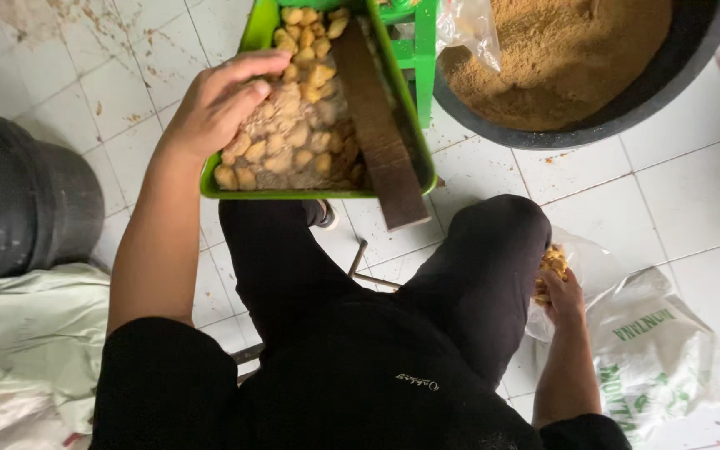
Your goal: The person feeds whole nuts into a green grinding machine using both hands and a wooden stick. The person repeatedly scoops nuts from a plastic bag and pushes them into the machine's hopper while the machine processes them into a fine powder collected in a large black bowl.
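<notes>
A green tray (235, 187) rests over my knees, filled with several yellowish-brown chunks (297, 133). My left hand (218, 100) lies flat on the chunks at the tray's left edge, fingers spread over them. A brown wooden slat (377, 125) lies slanted across the tray's right side. Down at my right, beside my knee, my right hand (562, 293) is closed on a handful of the same chunks (552, 265) at the mouth of a clear plastic bag (597, 267).
A large black basin (627, 108) of brown powder stands at the top right, with a plastic bag (468, 29) in it. A white sack (652, 358) lies at the right. A dark bucket (22, 196) and pale cloth (27, 342) are at the left. The floor is white tile.
</notes>
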